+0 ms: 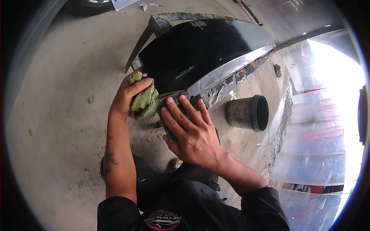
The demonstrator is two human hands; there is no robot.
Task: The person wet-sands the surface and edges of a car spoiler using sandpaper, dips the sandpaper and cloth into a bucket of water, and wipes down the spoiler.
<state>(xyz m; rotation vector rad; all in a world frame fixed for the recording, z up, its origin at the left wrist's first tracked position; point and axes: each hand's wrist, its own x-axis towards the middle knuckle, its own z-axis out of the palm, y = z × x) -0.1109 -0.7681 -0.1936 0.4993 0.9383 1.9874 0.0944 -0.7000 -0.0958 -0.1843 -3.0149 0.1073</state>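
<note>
Black shirt [192, 208] shows closest, below both hands. Left hand [125, 96] curls around a bunched green cloth [145, 103], thumb on top, other fingers mostly hidden. Right hand [194, 134] lies palm down, fingers stretched and slightly apart, at the near end of a black panel [200, 50]; whether it grips anything underneath, I cannot tell. Beyond both hands, the panel rests on a stand [161, 25]; right of them sits a dark bucket [239, 111].

The cloth [144, 100] is green, the panel [208, 42] black with pale streaks and a silver-grey edge [228, 67]. Red patches and white marks mottle the dark stand [231, 81]. The bucket [240, 112] is black smudged grey, the floor [77, 77] beige-grey, the shirt [185, 202] black with a red-and-white emblem [162, 220].
</note>
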